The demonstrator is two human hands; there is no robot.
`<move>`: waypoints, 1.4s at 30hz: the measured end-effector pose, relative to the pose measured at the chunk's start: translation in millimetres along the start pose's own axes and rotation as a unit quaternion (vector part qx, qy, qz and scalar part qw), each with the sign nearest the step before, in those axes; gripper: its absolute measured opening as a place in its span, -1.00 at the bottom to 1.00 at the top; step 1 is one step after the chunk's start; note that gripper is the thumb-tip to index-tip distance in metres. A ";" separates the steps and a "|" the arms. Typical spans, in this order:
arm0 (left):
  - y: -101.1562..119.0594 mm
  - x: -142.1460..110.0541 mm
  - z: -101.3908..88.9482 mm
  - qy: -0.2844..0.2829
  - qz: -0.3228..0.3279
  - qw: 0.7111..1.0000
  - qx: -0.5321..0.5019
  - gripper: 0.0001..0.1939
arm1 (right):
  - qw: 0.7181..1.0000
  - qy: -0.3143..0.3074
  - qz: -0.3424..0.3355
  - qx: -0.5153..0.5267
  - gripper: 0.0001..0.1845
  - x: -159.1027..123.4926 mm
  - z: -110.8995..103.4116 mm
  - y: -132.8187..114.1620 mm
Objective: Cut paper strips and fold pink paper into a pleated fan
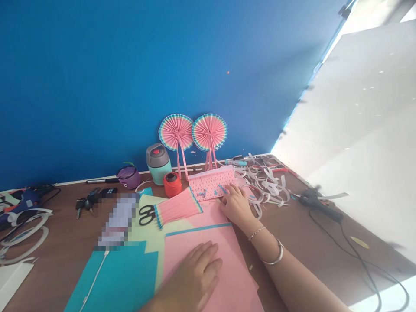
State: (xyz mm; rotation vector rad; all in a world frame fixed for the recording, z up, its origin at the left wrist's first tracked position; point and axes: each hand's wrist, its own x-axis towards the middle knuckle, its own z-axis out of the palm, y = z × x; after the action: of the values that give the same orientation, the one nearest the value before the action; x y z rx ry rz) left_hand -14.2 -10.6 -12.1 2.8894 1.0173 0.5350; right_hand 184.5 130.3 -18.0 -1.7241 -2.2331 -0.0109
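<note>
My left hand [196, 275] lies flat on a sheet of pink paper [221, 251] that has a blue strip along its far edge. Its fingers are stretched out, with nothing seen in them. Farther off, my right hand [237, 203] reaches to the right end of a pink, dark-flecked piece [211, 182], which looks like a pouch or folded box with blue bits on it. The fingers there are bent and apart, and no held thing shows. Left of it lies a pleated pink paper strip [178, 208] with blue edges, partly covering black-handled scissors [147, 215].
Two round pink paper fans [209, 132] lean against the blue wall. Nearby stand a turquoise flask [158, 164], red twine [172, 184] and a purple cup [128, 177]. White strips [269, 184] pile up at right, near a corded glue gun [320, 203]. A phone [118, 221] and turquoise paper [123, 273] lie left.
</note>
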 end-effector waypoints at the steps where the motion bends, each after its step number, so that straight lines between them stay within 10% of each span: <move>1: 0.5 -0.5 -0.3 0.005 0.000 1.000 -0.009 -0.70 | 1.000 0.002 -0.002 0.005 -0.86 -0.2 -0.7 0.5; 6: -5.4 -0.4 -2.1 0.094 -0.124 0.970 -0.185 -0.74 | 0.987 0.031 -0.078 0.137 -0.86 -4.7 -14.6 -0.3; 12: -29.4 10.1 -14.1 0.196 -0.435 0.749 -0.459 -0.61 | 0.933 -0.017 -0.231 0.275 -0.85 -18.6 -40.2 -30.5; 15: -34.0 13.3 -18.4 0.179 -0.463 0.703 -0.509 -0.60 | 0.923 -0.030 -0.286 0.257 -0.85 -27.0 -41.7 -47.5; 19: -36.0 11.9 -21.1 0.163 -0.450 0.734 -0.481 -0.71 | 0.918 -0.040 -0.289 0.268 -0.83 -34.1 -34.7 -58.4; 28: -66.1 0.8 -46.4 0.106 -0.412 0.855 -0.295 -0.78 | 0.904 -0.139 -0.052 0.402 -0.88 -30.8 -32.4 -76.2; 42: -81.8 -11.9 -66.2 -0.069 -0.474 0.867 -0.135 -0.81 | 0.947 -0.177 -0.029 0.266 -0.66 -30.6 6.3 -114.6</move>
State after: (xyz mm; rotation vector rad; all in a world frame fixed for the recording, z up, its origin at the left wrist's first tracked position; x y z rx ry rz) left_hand -93.9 40.8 34.8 1.8038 1.9131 0.3308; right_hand 81.6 71.5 -10.4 -1.4379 -2.2329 0.8683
